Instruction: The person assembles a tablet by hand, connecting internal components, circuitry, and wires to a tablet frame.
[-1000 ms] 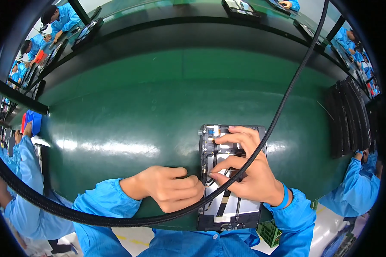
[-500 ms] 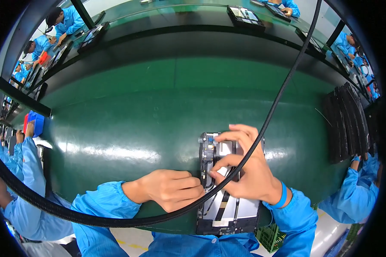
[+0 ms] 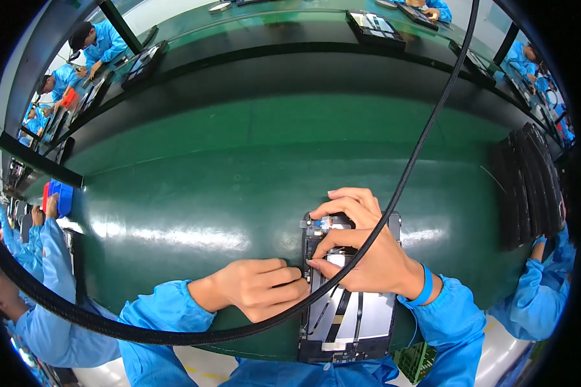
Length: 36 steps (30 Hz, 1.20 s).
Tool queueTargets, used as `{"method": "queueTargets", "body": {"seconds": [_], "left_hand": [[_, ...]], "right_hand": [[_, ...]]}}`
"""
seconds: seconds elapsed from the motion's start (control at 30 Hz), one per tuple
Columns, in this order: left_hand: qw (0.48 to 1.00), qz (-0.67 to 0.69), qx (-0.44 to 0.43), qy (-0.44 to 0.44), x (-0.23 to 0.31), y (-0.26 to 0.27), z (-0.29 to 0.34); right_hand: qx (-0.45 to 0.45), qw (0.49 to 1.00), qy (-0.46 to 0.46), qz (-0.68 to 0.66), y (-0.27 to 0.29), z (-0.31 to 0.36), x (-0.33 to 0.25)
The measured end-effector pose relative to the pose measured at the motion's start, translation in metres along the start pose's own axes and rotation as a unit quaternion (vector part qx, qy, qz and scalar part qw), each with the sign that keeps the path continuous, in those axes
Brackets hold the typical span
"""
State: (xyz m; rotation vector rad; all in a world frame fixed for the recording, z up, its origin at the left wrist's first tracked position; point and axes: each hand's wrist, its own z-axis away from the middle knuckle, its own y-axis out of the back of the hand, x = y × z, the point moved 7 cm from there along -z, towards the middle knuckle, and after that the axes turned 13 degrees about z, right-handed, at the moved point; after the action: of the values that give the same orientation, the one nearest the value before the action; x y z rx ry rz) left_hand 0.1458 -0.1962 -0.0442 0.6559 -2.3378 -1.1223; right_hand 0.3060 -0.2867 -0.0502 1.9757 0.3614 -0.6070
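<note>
An opened tablet [image 3: 376, 319] lies on the green table in front of me, lengthwise away from me. Silver-white panels, dark flat strips and small board parts show inside its black frame. My right hand [image 3: 377, 261] is over its upper half, thumb and forefinger pinched together at the left inner edge. The other fingers are bent over the top end. At the tablet's left edge my left hand [image 3: 258, 288] is closed, knuckles up, with its fingertips against the frame. Whatever either hand pinches is too small or hidden. A blue band [image 3: 426, 286] circles my right wrist.
A thick black cable [image 3: 443, 98] hangs across the view, passing in front of my right hand. Black trays [image 3: 528, 187] are stacked at the right. A blue bin [image 3: 61, 197] stands at the left. Co-workers sit on both sides and beyond the dark ledge [image 3: 252, 71].
The whole view has shifted slightly. My right hand's fingers have drawn a little toward the tablet's left edge, and its thumb and forefinger are closer together. My left hand stays at the frame.
</note>
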Motion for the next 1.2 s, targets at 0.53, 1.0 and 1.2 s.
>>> {"method": "queueTargets", "body": {"seconds": [0.53, 1.0, 1.2], "left_hand": [[0.998, -0.025, 0.012, -0.051, -0.025, 0.005, -0.014], [1.0, -0.018, 0.016, 0.008, -0.045, 0.005, 0.002], [1.0, -0.01, 0.026, 0.007, -0.045, 0.005, 0.006]], "right_hand": [[0.024, 0.996, -0.021, -0.082, -0.005, 0.004, 0.014], [0.034, 0.998, -0.03, -0.032, -0.002, 0.001, 0.012], [0.049, 0.998, -0.017, -0.039, -0.002, -0.001, 0.012]]}}
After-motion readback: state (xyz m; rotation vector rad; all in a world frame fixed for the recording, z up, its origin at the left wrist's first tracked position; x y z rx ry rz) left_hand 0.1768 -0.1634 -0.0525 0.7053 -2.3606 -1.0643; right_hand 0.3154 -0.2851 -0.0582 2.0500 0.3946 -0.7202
